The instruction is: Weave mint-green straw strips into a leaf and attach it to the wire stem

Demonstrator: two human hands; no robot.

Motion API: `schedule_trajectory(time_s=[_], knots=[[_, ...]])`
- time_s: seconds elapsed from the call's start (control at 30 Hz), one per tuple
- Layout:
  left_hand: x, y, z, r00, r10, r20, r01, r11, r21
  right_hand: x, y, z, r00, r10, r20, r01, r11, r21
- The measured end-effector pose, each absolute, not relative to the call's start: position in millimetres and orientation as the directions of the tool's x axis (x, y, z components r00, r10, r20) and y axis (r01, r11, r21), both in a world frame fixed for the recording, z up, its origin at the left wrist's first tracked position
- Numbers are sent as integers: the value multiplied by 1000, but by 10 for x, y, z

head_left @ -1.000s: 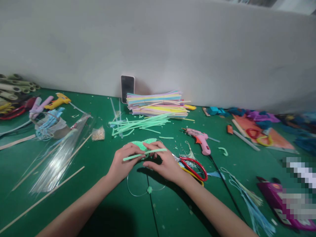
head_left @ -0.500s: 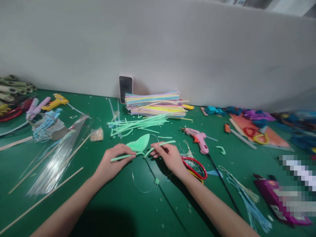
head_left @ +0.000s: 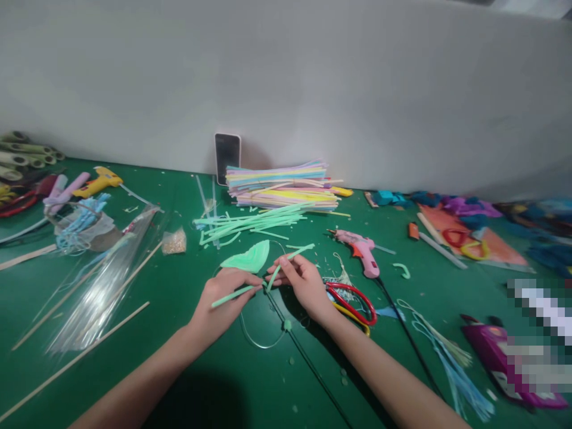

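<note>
A mint-green pipe cleaner (head_left: 292, 255) is bent, with one arm in each hand. My left hand (head_left: 227, 298) pinches its left arm (head_left: 232, 296) close to the bend. The fingers of my right hand (head_left: 304, 283) close on the right arm, which slants up and away. The bend lies at the top of a thin dark rod (head_left: 308, 357); whether it wraps the rod I cannot tell. A small green knob (head_left: 287, 325) sits on the rod. Just beyond my left fingers is a fan-shaped green piece (head_left: 248, 257), beside a thin clear wire loop (head_left: 254, 344).
Green pipe cleaners (head_left: 254, 223) lie before a multicoloured bundle (head_left: 281, 186) and a phone (head_left: 227, 158) against the wall. To the right are a pink glue gun (head_left: 361, 250) and red-handled scissors (head_left: 357, 298). Clear sleeves (head_left: 102, 292) and wooden sticks (head_left: 75, 360) lie left.
My left hand has moved right and slightly nearer me, its fingertips now at the bend. The pipe cleaner's two arms are closer together, the right one steeper.
</note>
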State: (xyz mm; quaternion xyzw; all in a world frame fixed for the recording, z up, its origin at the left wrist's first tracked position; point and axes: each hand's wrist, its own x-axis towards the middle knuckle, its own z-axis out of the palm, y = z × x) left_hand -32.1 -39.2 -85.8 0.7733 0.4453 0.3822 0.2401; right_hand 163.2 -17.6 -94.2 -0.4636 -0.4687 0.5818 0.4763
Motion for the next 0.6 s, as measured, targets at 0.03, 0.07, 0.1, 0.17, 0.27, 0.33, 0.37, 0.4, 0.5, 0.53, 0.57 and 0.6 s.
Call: schedule_trajectory(time_s=[0.03,0.07,0.1,0.17,0.27,0.33,0.37,0.4,0.5,0.53,0.57,0.6], knots=[[-332,-409,-862,319,862,393,490,-505,711,1638,-172,-956,-104,989,-101,-133,-114,-984],[-340,-426,-863,332,848,412,473,-528,706,1643,-168,-971,-91,990,-107,-145,-119,-982],[-344,-440,-862,348,831,433,456,-554,697,1646,-165,-984,-80,991,-111,-155,-123,-980],[-347,-459,-856,379,792,479,428,-609,668,1648,-162,-1009,-57,991,-118,-168,-126,-978],[-364,-471,-849,423,705,570,412,-709,572,1644,-166,-1030,-25,992,-121,-169,-123,-978],[-398,-479,-842,484,628,610,427,-777,461,1647,-171,-1026,-8,993,-115,-157,-115,-981],[-418,-486,-836,523,596,609,443,-801,404,1653,-173,-1019,-2,994,-111,-146,-110,-983],[-438,-495,-827,563,574,595,459,-815,353,1662,-174,-1009,2,994,-105,-134,-104,-986],[-468,-531,-789,624,552,553,486,-828,278,1703,-171,-967,15,996,-85,-91,-83,-992],[-466,-539,-777,619,550,561,485,-829,279,1718,-169,-953,20,997,-80,-77,-78,-994],[-459,-545,-767,606,548,576,479,-830,286,1731,-167,-940,26,997,-76,-65,-75,-995],[-448,-546,-760,591,547,593,470,-831,297,1742,-164,-929,33,997,-74,-54,-72,-996]])
